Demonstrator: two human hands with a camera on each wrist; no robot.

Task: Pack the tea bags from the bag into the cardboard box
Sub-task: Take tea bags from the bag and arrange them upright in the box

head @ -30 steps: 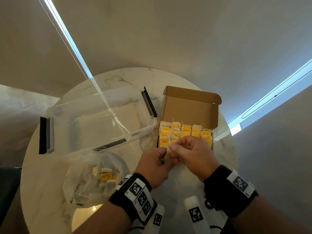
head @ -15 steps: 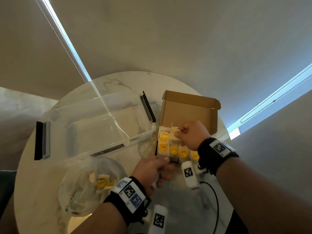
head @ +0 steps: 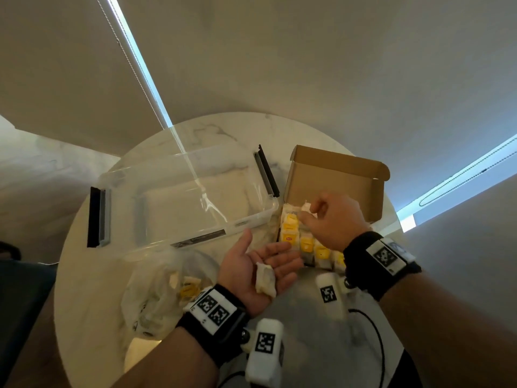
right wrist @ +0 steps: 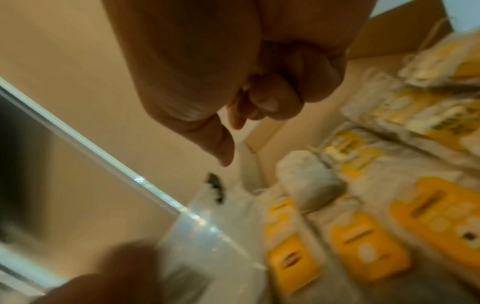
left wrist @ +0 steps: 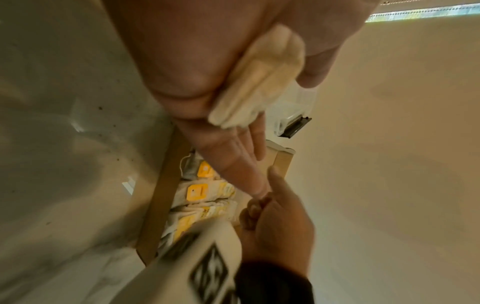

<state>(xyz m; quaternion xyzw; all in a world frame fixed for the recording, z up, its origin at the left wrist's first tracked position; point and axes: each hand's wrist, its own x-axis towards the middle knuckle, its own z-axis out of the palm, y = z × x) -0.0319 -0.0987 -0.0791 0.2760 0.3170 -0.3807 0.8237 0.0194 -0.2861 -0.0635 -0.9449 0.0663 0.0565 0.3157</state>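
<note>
The brown cardboard box point(head: 333, 180) stands open on the table's right side, with rows of yellow-tagged tea bags point(head: 291, 229) inside. My right hand point(head: 309, 212) hovers over the box's back left corner beside a white tea bag point(head: 306, 206). In the right wrist view the thumb and forefinger of that hand point(right wrist: 231, 142) are apart with nothing between them, and the tea bag point(right wrist: 309, 179) sits among the others. My left hand point(head: 268, 249) lies palm up before the box, fingers straight, with one tea bag point(head: 265, 278) on the palm. A crumpled clear bag point(head: 156, 292) holds more tea bags point(head: 190, 287).
A clear plastic bin point(head: 181, 203) with black latches fills the middle of the round marble table point(head: 92, 275), left of the box. The clear bag lies near the front edge. A cable point(head: 375, 331) trails at the front right.
My right hand went from in front of the box to its back row with a tea bag, and its fingers have parted. My left hand turned palm up and opened.
</note>
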